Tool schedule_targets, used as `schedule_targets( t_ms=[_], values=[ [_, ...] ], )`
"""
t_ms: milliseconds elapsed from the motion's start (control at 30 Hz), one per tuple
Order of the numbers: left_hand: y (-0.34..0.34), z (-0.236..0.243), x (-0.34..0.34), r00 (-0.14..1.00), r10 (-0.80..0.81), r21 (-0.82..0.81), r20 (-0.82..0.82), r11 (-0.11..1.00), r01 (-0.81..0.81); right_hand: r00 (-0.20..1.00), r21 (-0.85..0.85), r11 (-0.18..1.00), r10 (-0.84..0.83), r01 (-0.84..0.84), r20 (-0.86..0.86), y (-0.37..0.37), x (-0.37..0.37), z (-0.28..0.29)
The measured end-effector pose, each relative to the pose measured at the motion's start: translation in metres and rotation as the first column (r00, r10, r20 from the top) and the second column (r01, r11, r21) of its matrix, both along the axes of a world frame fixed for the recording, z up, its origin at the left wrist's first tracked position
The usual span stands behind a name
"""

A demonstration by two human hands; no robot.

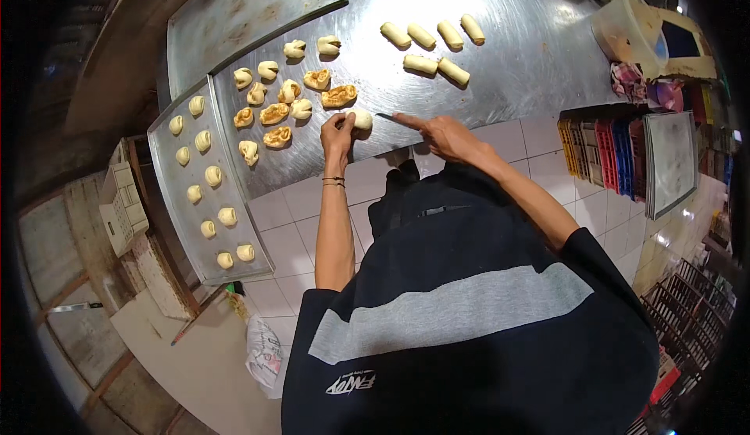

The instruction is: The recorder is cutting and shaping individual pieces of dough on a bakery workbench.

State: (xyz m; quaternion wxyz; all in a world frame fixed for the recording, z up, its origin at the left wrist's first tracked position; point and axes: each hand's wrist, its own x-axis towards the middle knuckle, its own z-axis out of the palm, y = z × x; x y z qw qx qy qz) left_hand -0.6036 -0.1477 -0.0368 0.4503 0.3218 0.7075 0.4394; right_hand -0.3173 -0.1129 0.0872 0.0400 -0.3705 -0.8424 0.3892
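My left hand [337, 135] grips a pale piece of dough [362, 119] at the near edge of the metal table [500, 68]. Just right of that dough, my right hand [451, 139] holds a knife [385, 116], its index finger stretched along the top; most of the handle is hidden in the fingers. The dark blade points left, close to the dough. Beyond lie several uncut dough rolls [422, 64]. To the left are several twisted dough pieces [301, 108], some opened to show a brown filling [339, 96].
A metal tray [211, 236] with several shaped dough pieces juts out at the table's left end. Behind it lies another flat tray [258, 13]. A plastic tub [625, 33] stands at the far right. Coloured crates [605, 154] and upright trays [672, 162] are lower right.
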Motion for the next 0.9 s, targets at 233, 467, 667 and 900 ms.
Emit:
schedule_targets(
  t_ms=[233,467,667,900],
  values=[
    [0.002,-0.001,0.009,1.0,0.014,-0.098,-0.022,0.995,-0.016,0.998,0.08,0.996,0.018,-0.023,0.058,-0.011,-0.04,-0.029],
    [-0.001,-0.008,0.006,0.988,-0.044,-0.093,-0.145,0.995,0.031,0.981,0.116,0.992,0.017,-0.04,0.194,-0.011,-0.047,-0.043],
    [0.002,0.004,0.011,0.968,-0.08,-0.109,-0.237,0.992,0.055,0.986,0.219,0.975,0.006,-0.043,0.165,-0.02,-0.046,-0.052],
    [0.027,0.037,0.016,0.927,-0.154,-0.073,-0.341,0.988,0.137,0.994,0.312,0.947,0.044,-0.073,0.099,0.002,-0.027,-0.073]
  ],
)
